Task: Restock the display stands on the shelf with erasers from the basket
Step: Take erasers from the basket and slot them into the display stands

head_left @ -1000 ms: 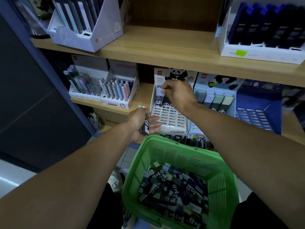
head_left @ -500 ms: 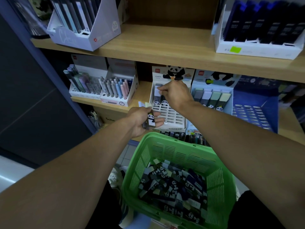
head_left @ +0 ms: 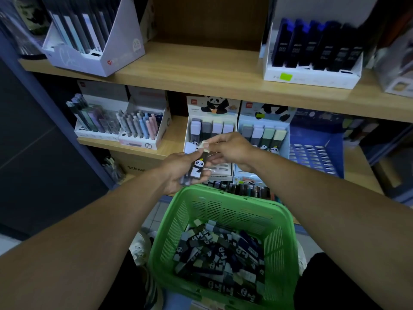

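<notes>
My left hand [head_left: 178,173] grips a small bunch of panda erasers [head_left: 196,168] above the far rim of the green basket [head_left: 223,198]. My right hand [head_left: 232,148] pinches the pale top end of one eraser [head_left: 205,146] in that bunch. Behind the hands stands the left panda display stand [head_left: 212,108] with a top row of erasers; the right panda stand [head_left: 263,135] also holds one row. Several loose panda erasers [head_left: 221,253] lie in the basket's bottom.
Pen displays [head_left: 140,128] stand left of the panda stands on the same shelf. A blue slotted tray [head_left: 312,153] sits to the right. The upper shelf carries a white pen box [head_left: 93,41] and a box of dark blue packs [head_left: 312,52].
My right hand has drawn back from the left stand's top row to the bunch in my left hand. My left hand has risen a little with the erasers.
</notes>
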Available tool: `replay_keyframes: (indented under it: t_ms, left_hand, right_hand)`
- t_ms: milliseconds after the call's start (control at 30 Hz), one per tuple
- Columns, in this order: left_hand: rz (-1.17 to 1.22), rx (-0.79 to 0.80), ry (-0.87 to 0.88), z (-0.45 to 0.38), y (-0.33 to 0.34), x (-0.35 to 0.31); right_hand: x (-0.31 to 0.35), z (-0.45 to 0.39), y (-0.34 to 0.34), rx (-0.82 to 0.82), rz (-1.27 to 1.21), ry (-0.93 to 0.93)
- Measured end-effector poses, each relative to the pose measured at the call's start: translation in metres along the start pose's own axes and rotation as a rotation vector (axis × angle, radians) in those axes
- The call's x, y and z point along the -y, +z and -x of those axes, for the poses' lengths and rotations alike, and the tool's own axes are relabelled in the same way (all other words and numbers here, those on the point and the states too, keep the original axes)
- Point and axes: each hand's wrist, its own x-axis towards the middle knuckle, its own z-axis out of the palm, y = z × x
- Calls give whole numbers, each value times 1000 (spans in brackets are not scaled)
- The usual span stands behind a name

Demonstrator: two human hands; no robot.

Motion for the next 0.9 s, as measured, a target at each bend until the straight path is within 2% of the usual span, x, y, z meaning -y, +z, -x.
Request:
replay_keyframes:
  t_ms: [67, 167, 300, 433, 533, 900]
  left_hand:
    - [45, -15, -12, -1, 3, -2]
    - [113, -81, -9, 0, 10, -6]
    - [103, -122, 24, -1, 13, -5]
    - [81, -154, 42, -4, 12, -2]
    - [48, -180, 47, -7, 9, -2]
    - [46, -290, 43, -9, 10, -4]
  right_hand:
    - [0, -4, -4, -69, -79, 8]
    - [6, -8, -12, -256, -204, -84]
    - [5, -13, -20, -420, -68, -260]
    - [0, -16, -18, -443, 166, -433]
    - [-1, -17, -10, -429, 242, -533]
    - [-3, -27, 8, -426, 421, -576]
